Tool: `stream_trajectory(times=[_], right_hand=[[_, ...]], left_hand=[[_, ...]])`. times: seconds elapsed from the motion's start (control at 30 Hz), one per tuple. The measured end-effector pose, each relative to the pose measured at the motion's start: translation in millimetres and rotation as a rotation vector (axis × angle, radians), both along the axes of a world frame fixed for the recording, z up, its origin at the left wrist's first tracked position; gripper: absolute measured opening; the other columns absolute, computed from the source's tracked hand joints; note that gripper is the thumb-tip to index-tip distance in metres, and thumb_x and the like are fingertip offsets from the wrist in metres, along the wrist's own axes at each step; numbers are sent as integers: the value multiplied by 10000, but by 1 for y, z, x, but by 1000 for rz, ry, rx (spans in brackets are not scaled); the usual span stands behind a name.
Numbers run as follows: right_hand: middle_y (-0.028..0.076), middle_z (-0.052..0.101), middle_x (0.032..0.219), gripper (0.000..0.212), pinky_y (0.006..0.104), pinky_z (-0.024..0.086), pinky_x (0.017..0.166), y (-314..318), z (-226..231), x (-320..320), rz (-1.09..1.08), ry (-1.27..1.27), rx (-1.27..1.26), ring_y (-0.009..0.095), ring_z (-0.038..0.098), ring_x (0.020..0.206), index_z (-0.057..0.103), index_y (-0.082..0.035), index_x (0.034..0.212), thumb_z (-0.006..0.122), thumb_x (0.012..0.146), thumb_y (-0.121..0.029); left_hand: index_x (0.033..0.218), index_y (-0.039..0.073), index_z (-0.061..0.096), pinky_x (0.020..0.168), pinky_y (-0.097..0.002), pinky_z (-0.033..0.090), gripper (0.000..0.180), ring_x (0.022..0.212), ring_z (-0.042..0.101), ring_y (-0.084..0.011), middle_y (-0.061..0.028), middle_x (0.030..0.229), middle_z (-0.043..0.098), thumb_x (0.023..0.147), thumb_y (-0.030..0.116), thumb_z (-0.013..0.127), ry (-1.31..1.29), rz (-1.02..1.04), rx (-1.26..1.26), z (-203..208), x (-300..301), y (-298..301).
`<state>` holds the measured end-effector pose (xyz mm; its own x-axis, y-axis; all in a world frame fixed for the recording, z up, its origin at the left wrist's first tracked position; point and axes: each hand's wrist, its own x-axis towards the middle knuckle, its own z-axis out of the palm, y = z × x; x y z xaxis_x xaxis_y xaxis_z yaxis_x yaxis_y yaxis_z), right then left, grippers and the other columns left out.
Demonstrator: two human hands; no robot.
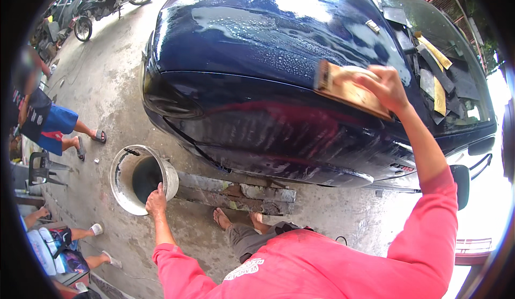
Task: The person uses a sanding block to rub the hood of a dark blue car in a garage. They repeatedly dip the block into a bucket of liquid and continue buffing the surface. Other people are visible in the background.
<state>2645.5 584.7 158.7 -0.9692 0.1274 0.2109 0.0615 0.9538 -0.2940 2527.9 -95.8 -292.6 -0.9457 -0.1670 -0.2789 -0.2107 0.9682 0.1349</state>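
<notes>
So looking down past my red shirt (316, 256), I've got bare feet (221, 218) on the concrete floor (102, 90), right by a long, beat-up plank (257, 193) that's lying on the ground. My left grip (156, 200) is closed over the near rim of a big whitish bucket (170, 180), with dark liquid (146, 174) sitting inside. The right one's the busy side: that arm is stretched way out, and my right grip (385, 87) is wrapped around a flat tan block (354, 96), fingers curled over the top. It's a bit blurry, so don't ask me how each finger sits. The block's on the dark blue car (236, 57), along the near edge of its top panel and close to the windshield end. That panel's wet, beads and streaks of water all over it, and there's a small pale piece (373, 26) lying farther across. A bunch of dark and yellow strips (441, 87) are piled at the windshield. Off to my left there's someone seated (70, 250), then a dark plastic chair (40, 168), then another person in blue shorts (59, 124) and sandals. Way out back, a motorbike (110, 5) is parked on the concrete.
</notes>
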Motion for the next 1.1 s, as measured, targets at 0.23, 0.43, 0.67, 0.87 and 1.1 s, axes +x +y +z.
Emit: stream_trajectory(times=[0.23,0.43,0.67,0.87,1.1], right_hand=[[206,571,637,674,428,467,607,-26,-36,-169,173,130,141,195,535,593,730,33,839,723,949,-632],[81,679,806,758,492,553,703,-57,-42,-272,508,128,732,313,674,700,593,-351,1540,726,869,-26],[210,721,782,719,483,519,789,-62,-55,-257,134,173,55,330,679,738,792,-10,1010,648,958,-713],[137,725,763,686,383,520,771,-53,-55,-267,101,48,41,223,666,730,816,-22,1016,666,963,-689],[144,771,855,663,415,548,810,-69,-58,-260,72,147,79,256,732,818,816,-63,1119,680,962,-693]], left_hand=[[987,111,846,868,-574,569,751,996,756,-446,-219,1037,788,1051,717,407,38,23,-16,-1,-3,7],[989,97,850,869,-541,581,771,1006,764,-439,-226,1008,790,1012,751,442,43,84,53,5,5,4],[1074,81,851,933,-521,586,725,1066,772,-410,-222,1072,803,1006,696,474,-18,95,53,18,2,7],[1006,105,858,893,-528,601,676,1007,787,-386,-178,1006,816,1003,684,509,77,138,44,18,13,7],[955,87,845,790,-488,625,659,916,803,-348,-169,919,813,1038,642,498,128,102,34,16,12,8]])
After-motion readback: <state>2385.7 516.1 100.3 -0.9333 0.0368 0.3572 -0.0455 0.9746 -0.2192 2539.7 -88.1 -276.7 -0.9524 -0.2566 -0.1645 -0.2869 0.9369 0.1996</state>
